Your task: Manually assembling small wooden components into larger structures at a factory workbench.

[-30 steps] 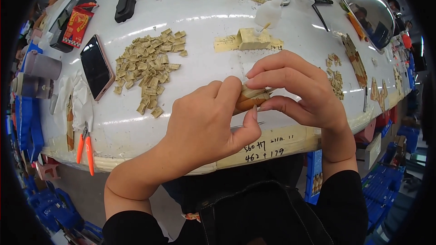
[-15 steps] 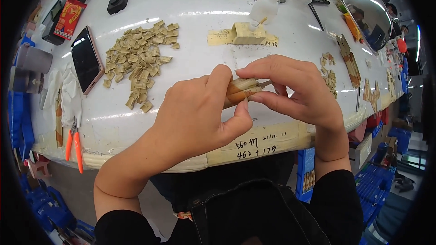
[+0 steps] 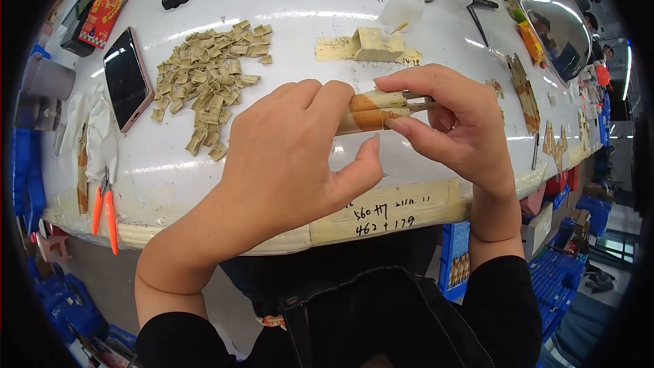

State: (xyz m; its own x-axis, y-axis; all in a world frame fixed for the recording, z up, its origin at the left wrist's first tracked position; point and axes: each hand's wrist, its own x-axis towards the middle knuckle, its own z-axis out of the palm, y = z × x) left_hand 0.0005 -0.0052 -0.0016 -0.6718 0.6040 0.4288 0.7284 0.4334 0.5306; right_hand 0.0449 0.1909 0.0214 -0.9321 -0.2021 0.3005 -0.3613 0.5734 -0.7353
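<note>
Above the table's front edge I hold a camouflage-painted plastic part (image 3: 370, 112), cream and orange-brown, long and rounded, with narrow grey tips at its right end. My left hand (image 3: 286, 140) wraps its fingers over the left end, hiding that end; the left thumb stands away below it. At the other end, my right hand (image 3: 453, 119) has its index fingertip at the upper edge and its thumb on the lower edge. Left of the hands lies a heap of small tan curved plastic pieces (image 3: 204, 75).
A cream block (image 3: 377, 46) sits on tape beyond my hands. At left are a phone (image 3: 128, 80), orange-handled nippers (image 3: 104, 215) and a white cloth (image 3: 101, 129). Camouflage parts (image 3: 523, 95), a black-handled tool (image 3: 478, 17) and a shiny domed object (image 3: 548, 13) are at right.
The painted part has turned nearer to level, showing more of its side and grey tips. My right hand has shifted slightly up, its index finger and thumb wider apart.
</note>
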